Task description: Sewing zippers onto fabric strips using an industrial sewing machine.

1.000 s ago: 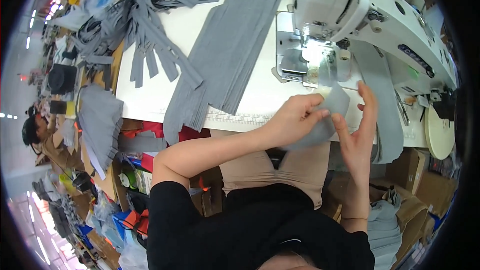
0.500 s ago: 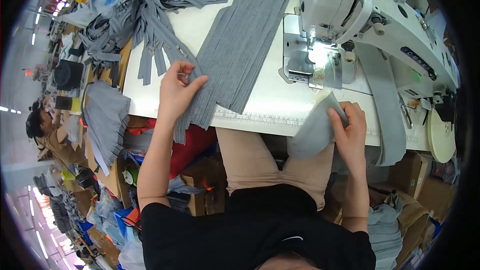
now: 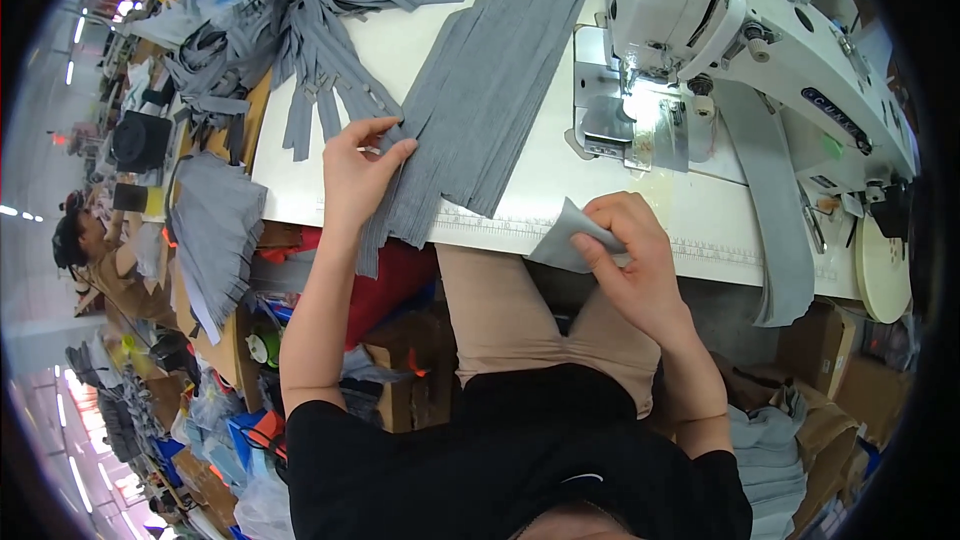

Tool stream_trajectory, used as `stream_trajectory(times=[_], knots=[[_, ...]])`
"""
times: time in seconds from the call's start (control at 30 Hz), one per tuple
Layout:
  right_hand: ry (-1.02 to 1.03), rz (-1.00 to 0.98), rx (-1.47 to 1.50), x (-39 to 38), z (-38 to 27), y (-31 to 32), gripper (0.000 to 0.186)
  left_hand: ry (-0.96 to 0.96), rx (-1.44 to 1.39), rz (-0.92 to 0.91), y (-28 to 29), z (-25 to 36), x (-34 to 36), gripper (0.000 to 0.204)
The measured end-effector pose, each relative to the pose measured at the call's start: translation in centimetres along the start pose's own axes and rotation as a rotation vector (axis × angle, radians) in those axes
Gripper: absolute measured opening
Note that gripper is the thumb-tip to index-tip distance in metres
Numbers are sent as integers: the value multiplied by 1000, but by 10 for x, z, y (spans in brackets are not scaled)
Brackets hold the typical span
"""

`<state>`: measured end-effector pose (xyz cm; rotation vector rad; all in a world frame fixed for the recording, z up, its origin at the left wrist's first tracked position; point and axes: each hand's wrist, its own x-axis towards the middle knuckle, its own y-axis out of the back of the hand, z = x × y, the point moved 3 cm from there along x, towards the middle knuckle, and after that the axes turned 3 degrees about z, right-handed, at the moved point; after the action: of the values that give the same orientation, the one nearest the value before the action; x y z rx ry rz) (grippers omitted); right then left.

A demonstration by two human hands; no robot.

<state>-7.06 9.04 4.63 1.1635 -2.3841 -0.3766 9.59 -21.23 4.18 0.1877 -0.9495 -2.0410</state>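
Observation:
My left hand (image 3: 358, 165) is at the left edge of a layered stack of long grey fabric strips (image 3: 490, 70) lying across the white sewing table. Its thumb and forefinger pinch the edge of a strip there. Over the table's front edge, my right hand (image 3: 635, 255) grips a folded grey fabric piece (image 3: 568, 240) between thumb and fingers. The piece's lower end points left, towards my lap. Beyond my right hand stands a white sewing machine (image 3: 740, 20), its lamp lit over the needle area and metal plate (image 3: 605, 120).
A tangle of grey strips with small fastener-like bits (image 3: 330, 60) lies at the back left. Another fanned grey bundle (image 3: 215, 235) hangs left of the table. A long grey band (image 3: 775, 210) drapes off the table at right. A person (image 3: 110, 260) sits far left.
My right hand has moved left along the table's front edge, carrying the grey fabric piece. My left forefinger has come closer to the strip's edge.

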Motion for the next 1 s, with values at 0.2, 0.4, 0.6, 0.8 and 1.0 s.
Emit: stream_trajectory(times=[0.2, 0.4, 0.6, 0.8, 1.0], knots=[[-191, -187, 436, 0, 0, -19, 23, 305, -737, 78, -11, 20, -11, 22], [-670, -274, 1331, 16, 6, -45, 44, 276, -819, -582, -48, 60, -64, 12], [-525, -302, 695, 0, 6, -15, 24, 347, -658, -882, -61, 64, -59, 41], [49, -572, -184, -43, -29, -19, 14, 428, -814, -800, -97, 101, -56, 56], [186, -641, -532, -92, -9, -33, 18, 538, -904, -664, -123, 119, -51, 47]])
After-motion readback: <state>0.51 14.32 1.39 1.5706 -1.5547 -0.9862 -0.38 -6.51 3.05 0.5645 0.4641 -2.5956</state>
